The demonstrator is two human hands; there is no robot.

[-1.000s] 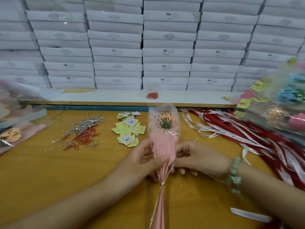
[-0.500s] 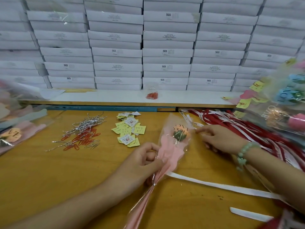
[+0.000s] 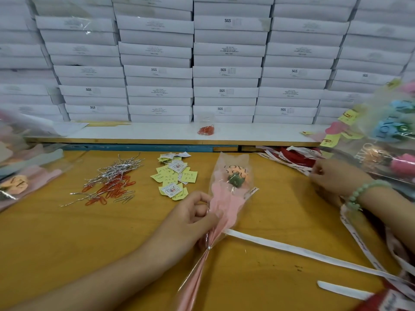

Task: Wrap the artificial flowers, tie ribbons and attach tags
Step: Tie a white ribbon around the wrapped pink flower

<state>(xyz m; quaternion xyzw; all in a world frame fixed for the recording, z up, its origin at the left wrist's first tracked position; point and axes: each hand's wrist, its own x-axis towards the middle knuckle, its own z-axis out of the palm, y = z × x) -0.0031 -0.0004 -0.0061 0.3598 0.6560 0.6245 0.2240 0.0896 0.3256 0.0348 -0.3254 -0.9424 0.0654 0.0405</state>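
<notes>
One short strip [image 3: 341,290]: white offcut, nearest of all; down and right of the flower [image 3: 226,198], past its stem end; loose on the table [image 3: 89,254]
Stem end: pink paper and clear film fan out below the twist tie [image 3: 208,248]; wrap already cinched
White ribbon [image 3: 303,251]: flat on the table; one end meets the flower just above the tie, seemingly under it; the rest trails to the flower's right
Left hand [image 3: 195,217]: on the flower's left side; fingers and thumb curled round the narrow part of the wrap, pinning it
Flower: lying on the table, head pointing away; "LOVE YOU" printed on the film
Right hand [image 3: 332,178]: well right of the flower, at the ribbon pile [image 3: 296,157]; fingers bent; blur hides whether they have a ribbon, so I cannot tell
Step in hand: tying the ribbon, by my judgement; tag not yet on
Doing it well: hold the pinch firm so the film cannot slip; bring both ends up even; cross them over the tie to hide it; pull snug without crushing the paper
Tags [image 3: 175,176]: yellow pile just left of the flower's head
Paper clips [image 3: 110,187]: farther left of the flower
Boxes [image 3: 224,70]: white stacks far beyond the flower
</notes>
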